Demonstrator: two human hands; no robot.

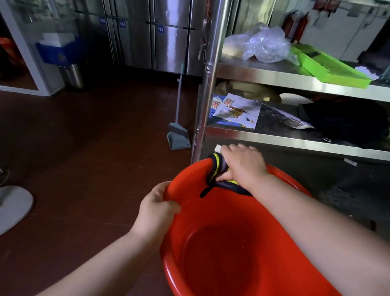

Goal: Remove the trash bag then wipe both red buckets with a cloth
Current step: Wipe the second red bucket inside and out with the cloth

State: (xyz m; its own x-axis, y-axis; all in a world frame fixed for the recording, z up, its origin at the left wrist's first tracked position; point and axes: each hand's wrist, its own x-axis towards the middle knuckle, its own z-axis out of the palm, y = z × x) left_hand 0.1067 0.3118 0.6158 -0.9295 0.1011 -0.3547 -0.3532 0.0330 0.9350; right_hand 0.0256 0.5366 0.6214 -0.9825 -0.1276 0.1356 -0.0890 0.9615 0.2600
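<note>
We see our left hand (156,211) and right hand (245,163) bare, without gloves, rings or watch; both forearms are uncovered, and no sleeve edge shows in view.

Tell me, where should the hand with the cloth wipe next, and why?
Probably slide the cloth along the red bucket rim: the right hand presses it at the far rim, while the left hand grips the near-left rim, steadying it.

I see a dim, softly blurred feed: glare streaks the steel rack post (214,58), the floor (82,138) lies in shadow, and edges bow outward.
</note>
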